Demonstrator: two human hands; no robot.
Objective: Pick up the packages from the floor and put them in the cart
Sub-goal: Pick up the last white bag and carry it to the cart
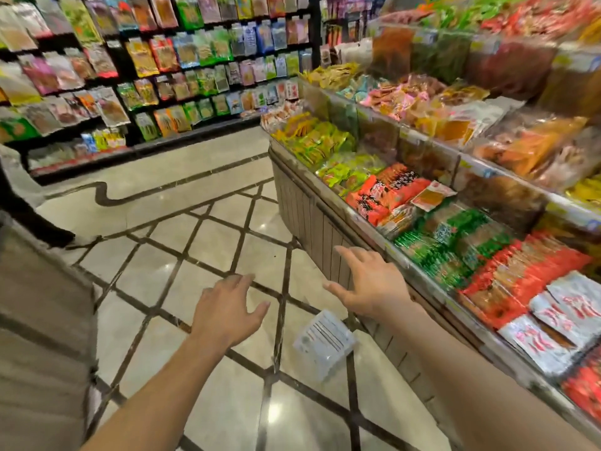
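A white package (323,345) with dark print lies flat on the tiled floor (182,275), close to the base of the display stand on the right. My left hand (227,309) hovers above the floor to the left of the package, fingers spread, holding nothing. My right hand (369,284) is stretched out just above and beyond the package, fingers apart and empty. No cart can be made out in this view. The picture is blurred.
A long tiered display stand (312,219) full of snack packets runs along the right side. Wall shelves (156,76) of hanging packets line the back. A grey-brown counter or panel (42,314) stands at the left edge, and dark trouser legs (29,209) show behind it.
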